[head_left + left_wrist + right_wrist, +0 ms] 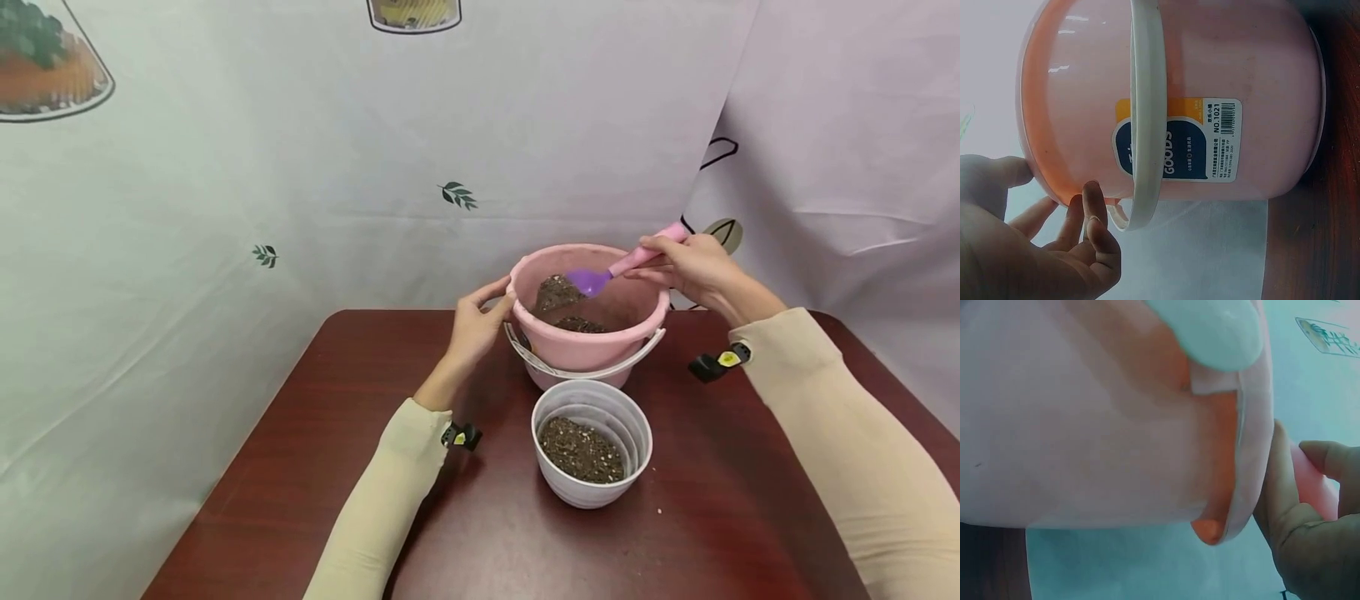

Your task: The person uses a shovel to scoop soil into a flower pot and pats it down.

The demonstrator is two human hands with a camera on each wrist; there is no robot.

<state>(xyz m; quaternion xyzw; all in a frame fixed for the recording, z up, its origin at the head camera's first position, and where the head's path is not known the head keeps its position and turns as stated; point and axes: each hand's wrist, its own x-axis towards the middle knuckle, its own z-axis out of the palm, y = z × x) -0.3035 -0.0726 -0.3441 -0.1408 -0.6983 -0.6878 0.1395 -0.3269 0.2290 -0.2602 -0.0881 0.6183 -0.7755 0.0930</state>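
Note:
A pink bucket [570, 358] with dark soil inside stands at the back of the table. My left hand [476, 329] grips its left rim; in the left wrist view that hand [1054, 237] has its thumb and fingers at the rim, beside the white bail handle [1147, 112]. Over the bucket's opening, my right hand [697, 265] holds a small trowel [648, 250] with a pink handle and a purple blade. The blade is tilted down into the bucket, slightly blurred. In the right wrist view, the fingers [1282, 475] pinch the pink handle [1315, 484] beside the rim.
In front of the bucket stands a white ribbed pot [588, 492], partly filled with dark soil [581, 450]. A few crumbs lie on the dark red table [480, 550] to its right. A pale printed cloth [337, 167] hangs behind the table.

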